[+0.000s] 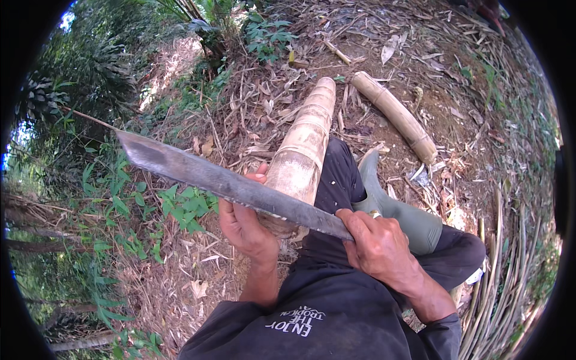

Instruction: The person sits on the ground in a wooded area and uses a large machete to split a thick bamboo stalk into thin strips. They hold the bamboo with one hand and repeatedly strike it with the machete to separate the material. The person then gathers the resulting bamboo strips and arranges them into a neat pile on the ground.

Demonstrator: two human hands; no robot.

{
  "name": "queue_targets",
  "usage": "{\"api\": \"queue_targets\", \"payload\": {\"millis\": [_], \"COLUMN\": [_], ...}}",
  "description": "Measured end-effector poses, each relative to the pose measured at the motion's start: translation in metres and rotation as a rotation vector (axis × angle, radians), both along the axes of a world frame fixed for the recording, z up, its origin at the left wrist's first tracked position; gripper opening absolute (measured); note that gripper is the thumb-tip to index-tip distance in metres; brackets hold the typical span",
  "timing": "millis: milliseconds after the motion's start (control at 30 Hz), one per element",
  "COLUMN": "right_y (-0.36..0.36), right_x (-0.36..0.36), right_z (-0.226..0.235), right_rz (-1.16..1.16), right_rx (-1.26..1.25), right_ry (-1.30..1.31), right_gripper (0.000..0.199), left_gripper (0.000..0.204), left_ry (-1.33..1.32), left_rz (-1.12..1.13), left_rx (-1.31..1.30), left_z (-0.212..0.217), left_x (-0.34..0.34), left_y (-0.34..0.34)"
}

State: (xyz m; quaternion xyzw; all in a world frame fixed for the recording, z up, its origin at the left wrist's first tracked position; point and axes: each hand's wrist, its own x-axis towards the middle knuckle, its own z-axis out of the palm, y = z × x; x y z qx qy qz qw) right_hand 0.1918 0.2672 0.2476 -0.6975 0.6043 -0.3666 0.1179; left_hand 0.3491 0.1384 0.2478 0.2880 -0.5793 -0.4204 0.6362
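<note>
Nearest, the person sits on the ground with a dark sleeve on each forearm, and the right hand (379, 246) is wrapped shut around the handle of a long machete (231, 185), fingers curled fully over so the handle itself is hidden; that tight fist looks set to steady a heavy blade whose weight runs out to the left. Just left of it, the left hand (245, 223) cups the near cut end of a thick bamboo section (302, 153), fingers bent round the far side of it and the thumb tip showing above the blade, closed in a holding grip that seems meant to keep the piece from rolling. The machete lies flat across that near end, edge resting on or just over the rim, its squared tip reaching far left over green weeds (180, 207). The bamboo rests lengthwise along the person's dark-trousered leg, pointing away, which props it at a workable slant. To the right, a green rubber boot (396, 210) on the bent leg. Farther off and to the right, a thinner bamboo length (395, 115) lies on dry leaf litter (264, 102), apart from the held piece
</note>
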Motion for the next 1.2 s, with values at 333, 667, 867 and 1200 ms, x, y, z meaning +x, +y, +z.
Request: {"api": "queue_targets", "payload": {"millis": [333,667,867,1200], "right_y": [0.001,0.003,-0.011,-0.04], "right_x": [-0.002,0.005,0.006,0.035], "right_z": [0.01,0.008,-0.023,0.013], "right_rz": [0.024,-0.009,-0.128,-0.239], "right_rx": [0.043,0.014,-0.003,-0.38], "right_ry": [0.033,-0.032,-0.278,-0.592], "right_gripper": [0.045,0.045,0.031,0.056], "left_gripper": [0.026,0.029,0.026,0.033], "left_ry": [0.068,0.113,0.054,0.06], "left_rz": [0.006,0.007,-0.003,-0.247], "left_rx": [0.031,0.045,-0.022,-0.09], "left_z": [-0.001,0.004,0.007,0.047], "left_x": [-0.002,-0.005,-0.003,-0.036], "left_y": [0.003,0.004,-0.003,-0.023]}}
